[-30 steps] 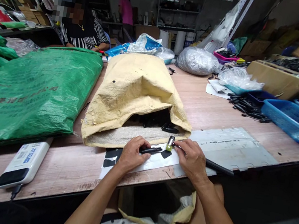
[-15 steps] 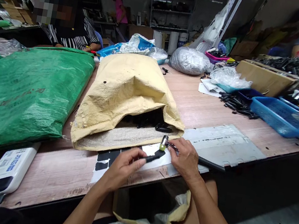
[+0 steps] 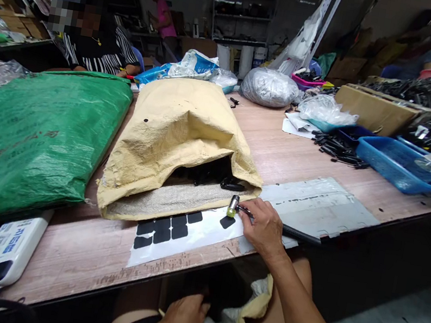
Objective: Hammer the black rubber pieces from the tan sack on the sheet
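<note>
My right hand (image 3: 264,227) is closed around a small hammer (image 3: 232,207) with a metal head and a yellow-green face. Its black grip sticks out to the right past my palm. Under the hammer head lies a white sheet (image 3: 204,231) bearing several black rounded squares, one alone (image 3: 227,222) nearest the head. Down at my lap, my left hand (image 3: 185,313) is over the mouth of an open sack (image 3: 256,312); its fingers are partly lost in shadow, so whether they hold anything is hidden. Ahead, a yellow sack (image 3: 189,118) lies open toward me with black pieces (image 3: 232,184) inside.
A green sack (image 3: 37,137) and a white device (image 3: 8,251) lie on the left. To the right are a grey sheet (image 3: 316,200), a blue tray (image 3: 408,166) and a heap of black parts (image 3: 339,150). Across the table sits a person in striped sleeves (image 3: 97,51).
My left hand has left the tabletop, where it held a black piece, and dropped to the sack on my lap. The right hand keeps the hammer in nearly the same place.
</note>
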`<state>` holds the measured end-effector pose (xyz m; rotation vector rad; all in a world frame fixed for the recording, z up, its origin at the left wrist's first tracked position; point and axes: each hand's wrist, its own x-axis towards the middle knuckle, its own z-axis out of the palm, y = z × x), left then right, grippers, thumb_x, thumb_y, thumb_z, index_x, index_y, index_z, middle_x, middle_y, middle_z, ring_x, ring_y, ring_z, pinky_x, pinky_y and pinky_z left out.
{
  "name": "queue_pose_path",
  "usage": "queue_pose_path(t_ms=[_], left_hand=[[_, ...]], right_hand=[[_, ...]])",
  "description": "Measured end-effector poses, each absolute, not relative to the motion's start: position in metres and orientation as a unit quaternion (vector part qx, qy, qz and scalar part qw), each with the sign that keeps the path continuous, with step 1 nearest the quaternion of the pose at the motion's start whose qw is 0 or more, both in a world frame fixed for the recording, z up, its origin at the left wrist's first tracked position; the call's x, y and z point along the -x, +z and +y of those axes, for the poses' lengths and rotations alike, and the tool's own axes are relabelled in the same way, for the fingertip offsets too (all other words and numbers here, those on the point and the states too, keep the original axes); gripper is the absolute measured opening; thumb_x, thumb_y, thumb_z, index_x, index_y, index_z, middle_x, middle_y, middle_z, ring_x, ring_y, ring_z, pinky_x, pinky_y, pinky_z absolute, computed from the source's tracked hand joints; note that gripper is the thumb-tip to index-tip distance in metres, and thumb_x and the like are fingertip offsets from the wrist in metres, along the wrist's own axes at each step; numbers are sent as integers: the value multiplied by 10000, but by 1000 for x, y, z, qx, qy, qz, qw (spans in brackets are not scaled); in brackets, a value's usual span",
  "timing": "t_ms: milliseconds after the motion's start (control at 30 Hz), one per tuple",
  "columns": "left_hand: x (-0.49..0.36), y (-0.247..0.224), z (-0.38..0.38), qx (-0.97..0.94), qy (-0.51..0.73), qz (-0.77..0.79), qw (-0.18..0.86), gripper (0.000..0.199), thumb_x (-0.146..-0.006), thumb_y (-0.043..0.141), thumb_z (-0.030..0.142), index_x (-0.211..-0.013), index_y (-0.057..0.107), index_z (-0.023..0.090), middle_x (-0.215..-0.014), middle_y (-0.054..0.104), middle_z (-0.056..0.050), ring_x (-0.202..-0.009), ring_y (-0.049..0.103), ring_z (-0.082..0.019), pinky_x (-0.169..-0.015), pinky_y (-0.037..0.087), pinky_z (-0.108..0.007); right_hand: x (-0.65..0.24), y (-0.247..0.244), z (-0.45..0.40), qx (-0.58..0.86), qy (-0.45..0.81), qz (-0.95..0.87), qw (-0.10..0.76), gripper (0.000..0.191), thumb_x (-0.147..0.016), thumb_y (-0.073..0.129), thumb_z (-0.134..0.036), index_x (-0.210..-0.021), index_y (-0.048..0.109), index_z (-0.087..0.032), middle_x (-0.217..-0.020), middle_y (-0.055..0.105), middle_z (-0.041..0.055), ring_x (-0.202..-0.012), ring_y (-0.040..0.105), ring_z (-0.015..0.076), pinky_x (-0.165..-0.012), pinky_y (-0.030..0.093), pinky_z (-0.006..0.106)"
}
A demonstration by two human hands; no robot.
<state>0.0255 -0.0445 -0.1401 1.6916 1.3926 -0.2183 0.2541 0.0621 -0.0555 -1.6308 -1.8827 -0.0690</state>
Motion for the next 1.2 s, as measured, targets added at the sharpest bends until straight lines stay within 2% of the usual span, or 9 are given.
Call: queue_pose_path(t_ms=[167,233,333,400,533,667,867,1067,1200], left_hand=[[-24,-100,-39,-748,-110,485,439,521,-871,578,384,-1374,598,251,-1303,680,-124,-1235,612,-328,-1037,456,-436],[-24,-59,-26,-794,-112,389,454,470,-832,647,434,-1272,678,273,-1146,741,-98,-1093,670,-330,-938,498,-415],[-28,-1,8,-803,-71,262,531,355,-899,609,489,-1160,730,282,-857,748,-9,-742,669,-185,-682,489,-260],[-36,19,39,-806,28,262,530,292,-950,556,432,-1070,743,242,-858,732,1,-757,644,-158,-679,471,-232],[-66,12,107,-817,222,436,305,242,-967,532,341,-1039,729,220,-915,724,-27,-803,629,-177,-736,461,-269],[-92,-14,152,-832,193,495,160,254,-920,598,267,-1154,693,243,-1022,702,-48,-907,646,-204,-770,457,-284],[-96,-18,157,-829,152,522,133,131,-873,642,226,-983,712,215,-949,667,-63,-913,639,-240,-738,446,-302],[-48,-8,126,-816,192,532,118,120,-905,635,267,-1000,679,207,-1010,627,-68,-1009,576,-258,-843,440,-350],[-16,-15,94,-819,209,504,179,98,-893,663,258,-976,666,207,-942,642,-43,-952,564,-245,-842,434,-365]], right_hand=[[-254,-55,62,623,-26,-716,314,176,-896,604,-232,-1031,715,-252,-963,672,42,-920,545,219,-828,415,347],[-253,-55,61,623,-25,-716,313,176,-897,603,-233,-1032,715,-250,-963,672,44,-926,546,221,-832,414,348],[-253,-56,61,623,-27,-715,315,181,-896,604,-232,-1039,714,-252,-966,673,44,-920,543,220,-832,409,349],[-253,-56,62,622,-29,-715,317,181,-897,602,-233,-1038,713,-254,-959,673,42,-913,541,218,-826,405,347],[-254,-57,63,618,-29,-718,319,169,-893,607,-241,-1027,710,-255,-935,668,44,-898,538,219,-800,395,342],[-254,-58,64,618,-26,-717,323,171,-890,605,-227,-1027,704,-252,-938,667,45,-903,543,218,-802,401,340],[-253,-56,64,623,-13,-715,317,159,-894,610,-234,-1019,704,-257,-950,666,42,-931,555,218,-816,412,337],[-252,-55,62,622,-5,-712,327,154,-899,609,-231,-1015,707,-257,-940,663,39,-909,545,217,-822,409,343],[-252,-54,61,620,-7,-712,330,172,-886,618,-210,-1026,707,-254,-948,668,37,-909,545,216,-828,411,341]])
